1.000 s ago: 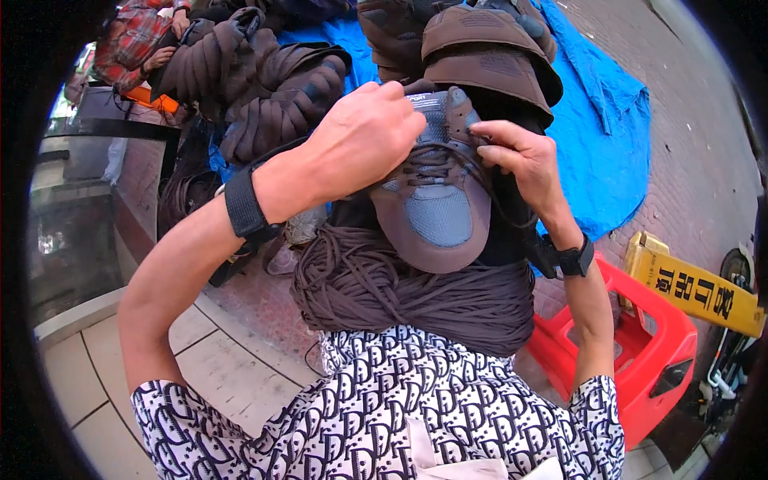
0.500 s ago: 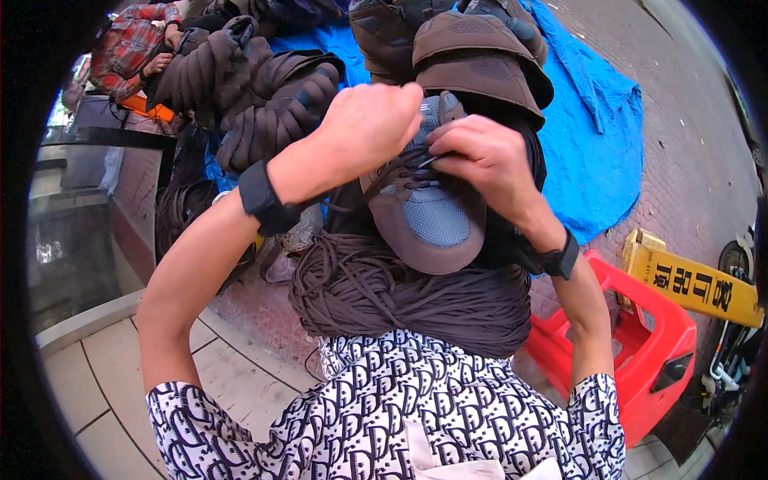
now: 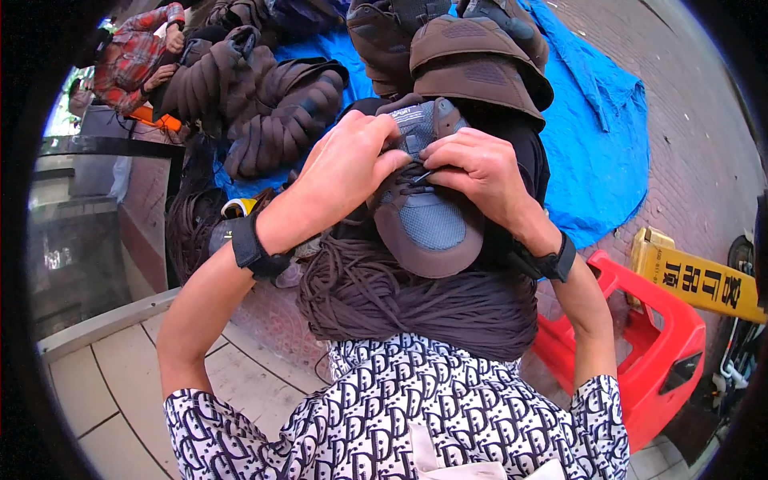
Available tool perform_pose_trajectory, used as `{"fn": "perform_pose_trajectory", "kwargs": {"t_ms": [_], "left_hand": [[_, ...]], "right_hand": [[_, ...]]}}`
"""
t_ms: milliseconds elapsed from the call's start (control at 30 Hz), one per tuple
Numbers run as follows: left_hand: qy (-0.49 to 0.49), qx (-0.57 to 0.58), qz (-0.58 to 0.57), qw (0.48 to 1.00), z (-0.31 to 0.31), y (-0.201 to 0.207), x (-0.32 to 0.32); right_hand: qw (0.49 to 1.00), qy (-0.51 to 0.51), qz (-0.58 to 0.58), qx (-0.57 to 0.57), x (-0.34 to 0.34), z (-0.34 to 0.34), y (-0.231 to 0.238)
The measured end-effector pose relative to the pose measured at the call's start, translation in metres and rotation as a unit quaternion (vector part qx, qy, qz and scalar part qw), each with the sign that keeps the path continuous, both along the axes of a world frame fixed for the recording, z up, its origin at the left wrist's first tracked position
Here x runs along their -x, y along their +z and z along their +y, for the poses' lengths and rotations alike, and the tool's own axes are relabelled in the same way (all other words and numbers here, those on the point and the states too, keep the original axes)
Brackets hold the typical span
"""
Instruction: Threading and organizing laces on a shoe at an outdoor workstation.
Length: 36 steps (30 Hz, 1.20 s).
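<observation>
A brown and grey-blue sneaker (image 3: 434,222) lies on my lap, toe toward me, partly laced with dark shoelace. At its left eyelet edge, my left hand (image 3: 352,164) has its fingers curled and closed on the upper beside the tongue. My right hand (image 3: 480,170) pinches near the right eyelets; a thin, pale-tipped piece, seemingly a lace end, shows at its fingertips. Below the toe, a big bundle of dark brown shoelaces (image 3: 416,300) rests across my lap.
Stacked brown shoe uppers (image 3: 480,68) sit beyond my hands, with more piled uppers (image 3: 280,104) at left, on a blue tarp (image 3: 600,160). A red plastic stool (image 3: 652,352) and yellow sign (image 3: 704,280) stand right. Another person in a plaid shirt (image 3: 132,60) works at far left.
My left hand has come down from above the shoe to its left eyelet edge, uncovering the tongue. My right hand stays at the right eyelets, moved slightly.
</observation>
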<state>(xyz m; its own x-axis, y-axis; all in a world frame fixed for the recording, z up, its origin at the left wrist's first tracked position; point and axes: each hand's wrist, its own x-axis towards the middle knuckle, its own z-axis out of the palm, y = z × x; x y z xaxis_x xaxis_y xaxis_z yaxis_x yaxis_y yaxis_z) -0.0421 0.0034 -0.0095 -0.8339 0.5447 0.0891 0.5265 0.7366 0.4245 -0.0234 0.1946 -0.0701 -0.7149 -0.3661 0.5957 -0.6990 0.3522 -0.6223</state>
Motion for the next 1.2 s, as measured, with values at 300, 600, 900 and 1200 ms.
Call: {"fn": "perform_pose_trajectory", "kwargs": {"t_ms": [300,600,900,1200], "left_hand": [[0.000,0.090,0.016,0.996,0.007,0.001,0.000],[0.151,-0.242,-0.158,0.946,0.008,0.007,-0.008],[0.036,0.083,0.154,0.984,0.009,0.002,-0.006],[-0.029,0.225,0.273,0.935,0.008,-0.007,-0.001]], "right_hand": [[1.000,-0.007,-0.004,-0.001,0.000,-0.003,0.001],[1.000,-0.015,-0.011,-0.005,0.002,0.000,0.000],[1.000,-0.014,0.005,-0.003,0.000,-0.007,-0.003],[1.000,-0.015,0.007,0.002,0.001,-0.014,-0.004]]}}
